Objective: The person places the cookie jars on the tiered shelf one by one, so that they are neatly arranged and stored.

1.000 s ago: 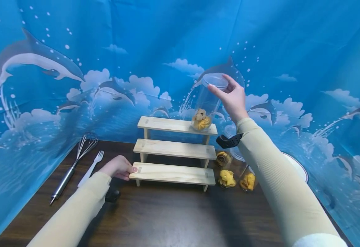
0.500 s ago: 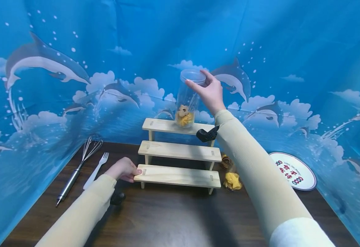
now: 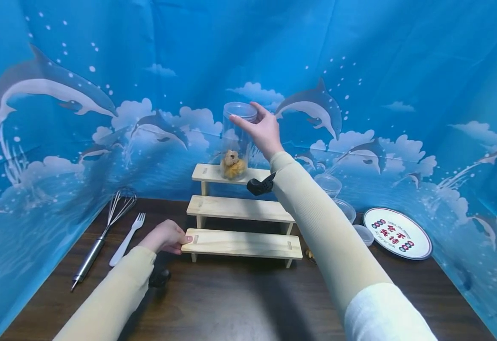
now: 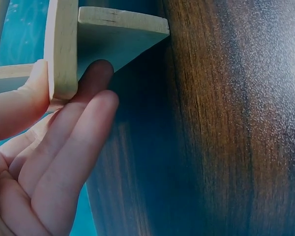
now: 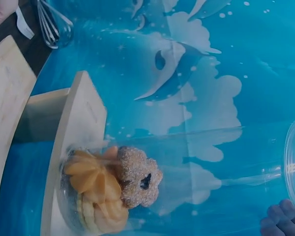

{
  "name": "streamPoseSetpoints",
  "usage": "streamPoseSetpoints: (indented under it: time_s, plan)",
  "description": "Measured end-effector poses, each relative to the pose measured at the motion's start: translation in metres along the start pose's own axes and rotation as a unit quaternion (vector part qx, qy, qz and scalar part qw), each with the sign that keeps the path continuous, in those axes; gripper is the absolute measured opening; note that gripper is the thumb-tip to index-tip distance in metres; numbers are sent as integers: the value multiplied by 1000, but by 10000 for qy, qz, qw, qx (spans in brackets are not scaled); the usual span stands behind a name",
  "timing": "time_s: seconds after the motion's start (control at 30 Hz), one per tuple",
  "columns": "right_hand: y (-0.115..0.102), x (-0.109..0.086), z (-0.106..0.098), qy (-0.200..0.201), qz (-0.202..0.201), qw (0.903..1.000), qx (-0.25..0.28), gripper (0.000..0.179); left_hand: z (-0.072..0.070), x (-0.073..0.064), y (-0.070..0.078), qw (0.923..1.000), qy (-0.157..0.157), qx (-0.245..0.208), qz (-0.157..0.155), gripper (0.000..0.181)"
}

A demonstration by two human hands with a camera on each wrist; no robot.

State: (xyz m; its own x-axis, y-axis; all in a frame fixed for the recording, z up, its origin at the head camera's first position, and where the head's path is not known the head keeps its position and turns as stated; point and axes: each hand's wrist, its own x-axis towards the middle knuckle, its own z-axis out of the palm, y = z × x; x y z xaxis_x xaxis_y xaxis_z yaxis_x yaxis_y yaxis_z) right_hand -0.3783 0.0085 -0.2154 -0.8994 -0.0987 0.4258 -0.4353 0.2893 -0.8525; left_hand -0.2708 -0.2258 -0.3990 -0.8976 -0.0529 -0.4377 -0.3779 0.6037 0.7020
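We see one right hand [image 3: 264, 135] holding one clear jar [image 3: 237, 142] of cookies [image 3: 233, 166] round its top; the jar is upright at the top shelf [image 3: 209, 173] of one three-shelf wooden stand [image 3: 231, 208]; one left hand [image 3: 166, 237] pinches the left end of the bottom shelf [image 3: 241, 243]; we count one whisk [image 3: 96, 246], one fork [image 3: 126, 240], one plate [image 3: 397, 234] and three other clear tops [image 3: 364, 235]; below, a dark wood table [image 3: 214, 303]; behind, blue dolphin cloth [image 3: 188, 57].
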Motion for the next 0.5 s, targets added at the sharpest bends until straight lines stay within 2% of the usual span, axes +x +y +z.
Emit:
streamPoseSetpoints:
  time_s: [0.1, 0.5]
  plan:
    - [2, 0, 4, -83, 47, 9999, -95, 82, 0, 0, -2, 9999, 53, 7, -119, 26]
    - [2, 3, 3, -463, 253, 9971, -546, 84, 0, 0, 1, 10000, 36, 27, 4, 23]
